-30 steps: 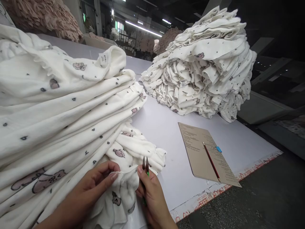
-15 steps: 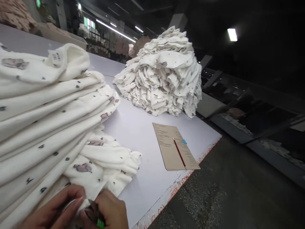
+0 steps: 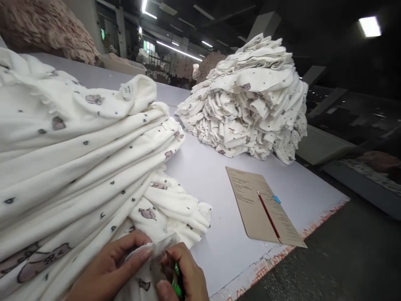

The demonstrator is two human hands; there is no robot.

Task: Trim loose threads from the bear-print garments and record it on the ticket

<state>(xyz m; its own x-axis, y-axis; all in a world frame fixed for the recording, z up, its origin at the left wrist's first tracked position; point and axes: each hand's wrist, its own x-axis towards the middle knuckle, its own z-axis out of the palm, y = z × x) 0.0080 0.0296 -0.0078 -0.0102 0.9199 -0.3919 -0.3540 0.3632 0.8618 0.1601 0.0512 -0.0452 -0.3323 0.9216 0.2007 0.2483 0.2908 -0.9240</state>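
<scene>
Right, your left hand [image 3: 115, 267] pinches garment edge [image 3: 161, 246] up off printed stack [image 3: 78, 167], near table [image 3: 213, 175] front, likely for tautness; your right hand [image 3: 188, 278] clamps green-handled snips [image 3: 177, 285], tips at that edge.

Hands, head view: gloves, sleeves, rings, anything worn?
Left hand and right hand are both bare: no gloves, no rings or watch in view. No sleeve shows on the left forearm up to the frame edge. Nails longish, no bright polish.

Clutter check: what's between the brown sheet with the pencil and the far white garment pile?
Head view: only bare white table between the brown sheet and the far garment pile. The red pencil and blue clip lie on the sheet itself.
</scene>
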